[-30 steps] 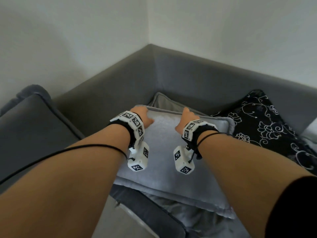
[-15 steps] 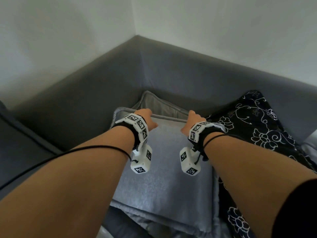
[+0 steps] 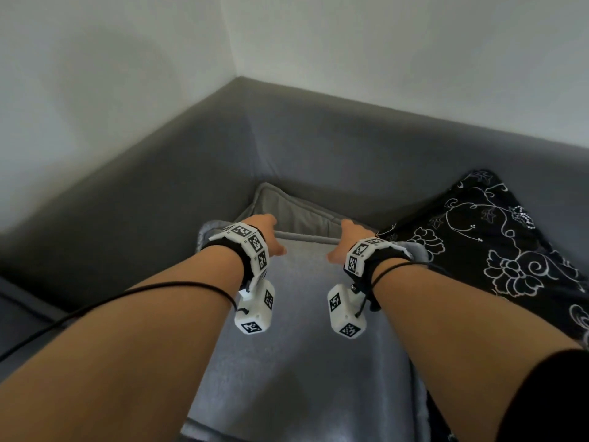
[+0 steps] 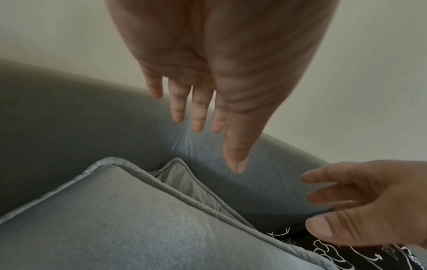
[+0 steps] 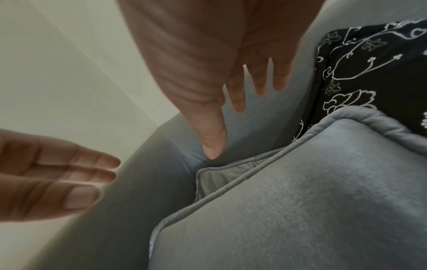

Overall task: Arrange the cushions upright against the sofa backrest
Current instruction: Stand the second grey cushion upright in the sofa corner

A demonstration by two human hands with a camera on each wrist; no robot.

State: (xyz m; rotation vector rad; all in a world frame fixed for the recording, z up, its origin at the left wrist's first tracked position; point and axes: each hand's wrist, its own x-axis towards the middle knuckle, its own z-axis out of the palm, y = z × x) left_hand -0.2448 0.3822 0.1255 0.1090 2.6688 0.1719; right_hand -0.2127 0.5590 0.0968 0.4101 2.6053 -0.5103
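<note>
Grey corner sofa, backrest [image 3: 366, 148] meeting plain white walls [image 3: 111, 74] at about 12 o'clock. Light grey velvet cushion [image 3: 302, 346] leans in the corner, top piped edge up, not quite vertical (tilted toward the viewer). Behind it at 12 o'clock a second, darker grey cushion [image 3: 287, 208] pokes out, wedged against the backrest. At 2 o'clock a black floral cushion [image 3: 497, 250] leans on the backrest, touching the velvet one's right corner.

Left hand [image 3: 264, 231] sits over the velvet cushion's top edge near its left corner; wrist view shows fingers [image 4: 198, 113] straight and spread, off the fabric, holding nothing. Right hand [image 3: 347, 237] mirrors it near the right corner, fingers [image 5: 261, 80] straight, thumb pointing down, also empty. Both released, hovering just above the top seam.

Judgement: placement step for this cushion looks about done; hands seem free to leave or pat.

Risks:
- Velvet cushion could slump forward onto the seat, since it leans out and nothing grips it.
- Hidden grey cushion behind may push it out or sit crooked (its lower part is not visible).
- Floral cushion overlaps the corner; nudging one could tip the other.
- Wrist cables [image 3: 191, 287] could snag the piping on withdrawal.
</note>
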